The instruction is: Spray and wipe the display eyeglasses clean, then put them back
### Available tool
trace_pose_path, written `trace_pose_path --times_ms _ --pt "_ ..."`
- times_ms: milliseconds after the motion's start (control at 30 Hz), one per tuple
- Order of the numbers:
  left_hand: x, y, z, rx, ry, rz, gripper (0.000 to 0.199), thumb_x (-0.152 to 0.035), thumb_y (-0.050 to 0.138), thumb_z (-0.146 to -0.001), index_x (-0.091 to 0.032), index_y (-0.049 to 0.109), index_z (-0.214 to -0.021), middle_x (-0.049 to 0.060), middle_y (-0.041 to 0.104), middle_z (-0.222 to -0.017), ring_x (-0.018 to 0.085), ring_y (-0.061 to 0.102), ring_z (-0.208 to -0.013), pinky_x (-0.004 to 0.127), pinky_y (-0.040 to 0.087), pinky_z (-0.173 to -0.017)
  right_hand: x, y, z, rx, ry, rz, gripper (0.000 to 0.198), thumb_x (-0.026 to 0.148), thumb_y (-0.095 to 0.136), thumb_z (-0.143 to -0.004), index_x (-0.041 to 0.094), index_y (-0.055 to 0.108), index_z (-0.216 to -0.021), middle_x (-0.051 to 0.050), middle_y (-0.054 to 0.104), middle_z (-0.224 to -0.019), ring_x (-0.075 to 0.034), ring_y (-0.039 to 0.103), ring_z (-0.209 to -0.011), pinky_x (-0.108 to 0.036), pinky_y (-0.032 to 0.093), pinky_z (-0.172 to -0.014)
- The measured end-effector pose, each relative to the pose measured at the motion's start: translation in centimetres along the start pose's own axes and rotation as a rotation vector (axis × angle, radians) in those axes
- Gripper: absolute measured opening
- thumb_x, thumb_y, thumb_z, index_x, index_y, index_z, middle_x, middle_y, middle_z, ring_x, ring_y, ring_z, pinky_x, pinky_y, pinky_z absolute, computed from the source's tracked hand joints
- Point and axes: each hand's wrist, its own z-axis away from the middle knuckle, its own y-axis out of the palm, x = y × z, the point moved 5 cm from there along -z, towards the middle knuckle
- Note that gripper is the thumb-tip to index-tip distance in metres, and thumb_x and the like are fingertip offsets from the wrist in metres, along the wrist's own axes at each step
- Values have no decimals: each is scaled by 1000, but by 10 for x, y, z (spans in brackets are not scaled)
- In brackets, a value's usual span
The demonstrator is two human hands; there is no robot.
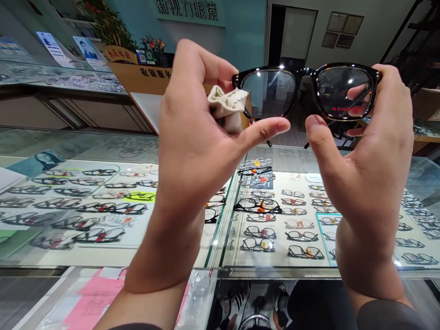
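Note:
A pair of dark-framed eyeglasses (305, 73) is held up at the upper right, its lenses facing me. Red lettering shows on the right-hand lens. My left hand (199, 119) grips the frame's left end with its fingers and also has a crumpled cream cloth (228, 105) tucked in the palm; the thumb points right, below the left lens. At the frame's other end, my right hand (367, 146) holds the hinge side, some fingers visible through the lens and the thumb raised apart from the rim. The temples hang partly hidden behind the frame.
Below the hands is a glass display case (220, 272) with rows of eyeglasses inside. More frames (259, 206) rest around its middle. Pink papers (99, 293) lie at lower left. Behind stand a wooden counter (137, 75) with plants and another glass showcase (68, 78).

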Motion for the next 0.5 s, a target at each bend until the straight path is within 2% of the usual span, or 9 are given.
trace_pose_path --times_ms 100,233,333,500 --pt "16 6 -1 24 -49 12 79 -87 86 -57 -26 57 -97 3 62 -97 23 63 -94 38 55 -73 0 1 1 -12 5 -4 61 58 57 -100 22 48 -149 -14 60 -135 -39 58 -133 -72 50 -110" --pt "26 12 1 55 -81 35 79 -88 80 -63 -25 57 -105 5 64 -103 27 64 -108 40 57 -82 -1 5 4 -84 -22 -70 68 66 57 -99 25 48 -152 -13 61 -138 -40 58 -136 -74 50 -111" --pt "22 11 3 50 -73 41 77 -87 80 -65 -27 57 -106 5 65 -103 29 65 -112 41 57 -81 -2 6 5 -142 -34 -136 62 70 54 -100 35 49 -151 -7 62 -141 -39 58 -139 -76 49 -113" --pt "7 7 4 13 -38 69 75 -84 82 -67 -28 55 -108 4 64 -101 30 68 -113 43 58 -83 -1 4 5 -117 -44 -151 62 65 53 -101 33 47 -154 -10 61 -143 -40 57 -141 -73 52 -111"
